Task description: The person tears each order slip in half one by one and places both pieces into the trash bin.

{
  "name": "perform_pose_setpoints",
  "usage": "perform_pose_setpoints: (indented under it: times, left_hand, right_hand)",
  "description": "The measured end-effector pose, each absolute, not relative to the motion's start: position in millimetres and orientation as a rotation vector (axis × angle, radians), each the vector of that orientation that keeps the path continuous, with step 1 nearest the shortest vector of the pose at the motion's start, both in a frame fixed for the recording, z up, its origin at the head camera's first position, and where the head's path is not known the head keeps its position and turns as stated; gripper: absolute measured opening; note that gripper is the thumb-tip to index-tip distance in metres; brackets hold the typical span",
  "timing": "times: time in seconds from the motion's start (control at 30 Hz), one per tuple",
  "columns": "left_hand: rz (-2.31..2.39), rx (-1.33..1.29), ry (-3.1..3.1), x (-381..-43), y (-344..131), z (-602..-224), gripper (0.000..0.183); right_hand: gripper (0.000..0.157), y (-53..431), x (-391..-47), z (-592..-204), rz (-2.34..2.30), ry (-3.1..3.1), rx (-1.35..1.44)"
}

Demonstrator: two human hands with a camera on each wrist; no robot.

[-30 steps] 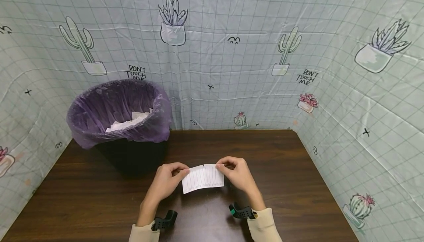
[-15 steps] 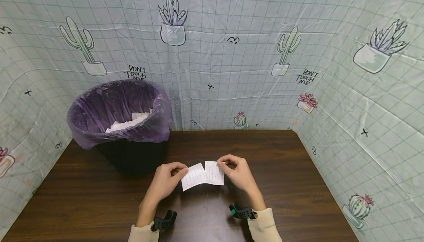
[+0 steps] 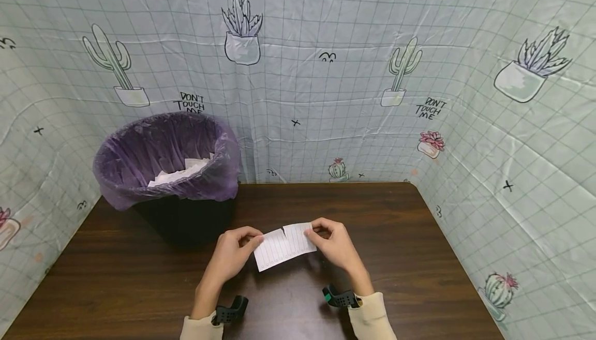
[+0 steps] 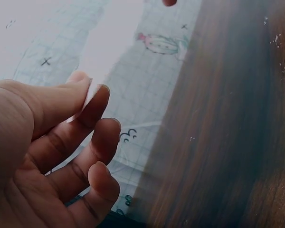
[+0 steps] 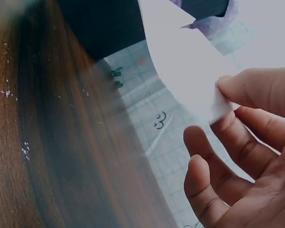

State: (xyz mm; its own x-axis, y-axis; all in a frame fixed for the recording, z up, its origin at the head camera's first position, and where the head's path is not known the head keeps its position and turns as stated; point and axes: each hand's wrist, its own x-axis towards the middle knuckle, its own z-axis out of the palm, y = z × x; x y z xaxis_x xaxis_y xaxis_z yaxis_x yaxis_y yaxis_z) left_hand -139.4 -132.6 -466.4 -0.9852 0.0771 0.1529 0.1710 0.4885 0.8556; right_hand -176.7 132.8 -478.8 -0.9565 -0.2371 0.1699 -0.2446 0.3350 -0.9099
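A small lined sheet of white paper [image 3: 274,249] is stretched between both hands above the table, with a short tear running down from its top edge near the middle. My left hand [image 3: 235,252] pinches its left end between thumb and forefinger. On the other end, my right hand [image 3: 334,244] grips the paper the same way. In the left wrist view the paper [image 4: 109,42] looks washed out beyond the pinching fingertips. The right wrist view has the paper [image 5: 185,66] curving away from the thumb, the notch of the tear at its upper edge.
A black bin [image 3: 191,221] with a purple liner [image 3: 228,169] stands on the table's left side; white paper scraps [image 3: 179,174] lie inside. Cactus-print fabric [image 3: 298,81] encloses the brown table [image 3: 372,210] at the back and sides. White specks [image 5: 26,151] dot the wood.
The tear first widened into a V, then its sides drew closer together. The right end of the paper has risen, so the sheet slants up to the right. Both hands have barely moved.
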Motion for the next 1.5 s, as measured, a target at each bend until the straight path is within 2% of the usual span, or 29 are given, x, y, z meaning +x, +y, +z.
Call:
perform_pose_setpoints:
  times: [1.5]
  left_hand:
    - [-1.532, -0.195, -2.578, -139.8, -135.1, -465.7, 0.007]
  right_hand:
    - [0.009, 131.5, -177.1, -475.8, 1.723, -2.511, 0.505]
